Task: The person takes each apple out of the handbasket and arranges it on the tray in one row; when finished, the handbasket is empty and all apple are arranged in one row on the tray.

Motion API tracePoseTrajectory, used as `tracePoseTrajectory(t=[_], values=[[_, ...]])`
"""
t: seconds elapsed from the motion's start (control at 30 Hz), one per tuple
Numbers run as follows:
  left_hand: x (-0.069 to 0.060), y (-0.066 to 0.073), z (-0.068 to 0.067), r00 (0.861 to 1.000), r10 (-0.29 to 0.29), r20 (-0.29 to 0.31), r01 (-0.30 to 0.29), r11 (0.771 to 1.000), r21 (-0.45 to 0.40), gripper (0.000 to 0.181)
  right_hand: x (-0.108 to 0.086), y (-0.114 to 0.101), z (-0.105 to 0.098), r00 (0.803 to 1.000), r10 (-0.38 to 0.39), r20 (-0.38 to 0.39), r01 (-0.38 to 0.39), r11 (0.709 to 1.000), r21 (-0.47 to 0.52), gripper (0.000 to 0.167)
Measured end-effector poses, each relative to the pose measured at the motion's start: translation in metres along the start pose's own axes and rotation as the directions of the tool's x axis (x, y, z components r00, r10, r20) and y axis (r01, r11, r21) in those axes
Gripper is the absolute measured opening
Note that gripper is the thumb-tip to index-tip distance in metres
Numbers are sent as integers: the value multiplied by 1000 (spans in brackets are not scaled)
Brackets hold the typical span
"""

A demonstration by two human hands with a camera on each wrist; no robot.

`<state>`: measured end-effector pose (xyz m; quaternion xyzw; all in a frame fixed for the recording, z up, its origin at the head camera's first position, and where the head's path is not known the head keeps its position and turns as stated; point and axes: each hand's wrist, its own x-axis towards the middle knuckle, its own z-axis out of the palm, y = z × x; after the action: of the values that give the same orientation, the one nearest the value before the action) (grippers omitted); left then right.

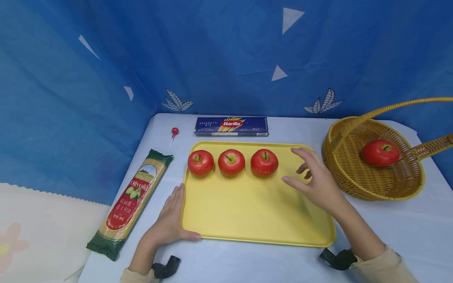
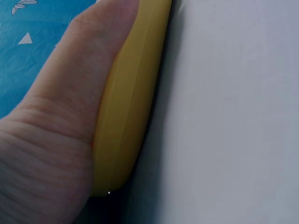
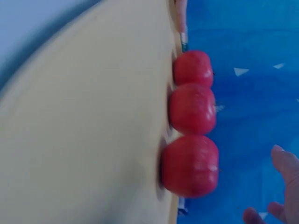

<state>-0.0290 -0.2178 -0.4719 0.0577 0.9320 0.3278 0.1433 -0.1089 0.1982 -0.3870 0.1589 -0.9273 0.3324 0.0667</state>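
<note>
Three red apples (image 1: 231, 162) stand in a row along the far side of a yellow tray (image 1: 247, 212). My left hand (image 1: 170, 220) lies against the tray's near left corner, its fingers straight along the left edge and its thumb on the front rim. Over the tray's right part hovers my right hand (image 1: 316, 182), thumb and forefinger spread apart, holding nothing. The rightmost apple (image 1: 264, 162) is the nearest one to it. In the right wrist view the apples (image 3: 190, 165) line up beyond the tray surface, and some fingers (image 3: 286, 163) show at the lower right.
A wicker basket (image 1: 368, 190) with a tall handle holds one red apple (image 1: 380, 153) at the right. Behind the tray lies a blue spaghetti box (image 1: 231, 126). A red lollipop (image 1: 175, 131) and a spaghetti bag (image 1: 129, 204) lie to the left. Blue cloth (image 1: 226, 59) hangs behind.
</note>
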Motion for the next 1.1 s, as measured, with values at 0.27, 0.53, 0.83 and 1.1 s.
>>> tracePoseTrajectory(t=[0.27,0.53,0.83,1.1], values=[[-1,-2,0,1000,-4,7,4,1000,-8,160,-27,34,-53,961,23,-276,-38,998,-49,75],[-1,-2,0,1000,9,6,-8,1000,-14,160,-28,96,-91,892,347,-290,-393,912,-116,83],[0,-2,1,1000,10,5,-10,1000,-16,160,-18,146,-100,814,548,-193,-574,809,-127,94],[1,-2,1,1000,3,8,-3,1000,-8,160,-6,162,-106,766,625,-151,-642,752,-150,102]])
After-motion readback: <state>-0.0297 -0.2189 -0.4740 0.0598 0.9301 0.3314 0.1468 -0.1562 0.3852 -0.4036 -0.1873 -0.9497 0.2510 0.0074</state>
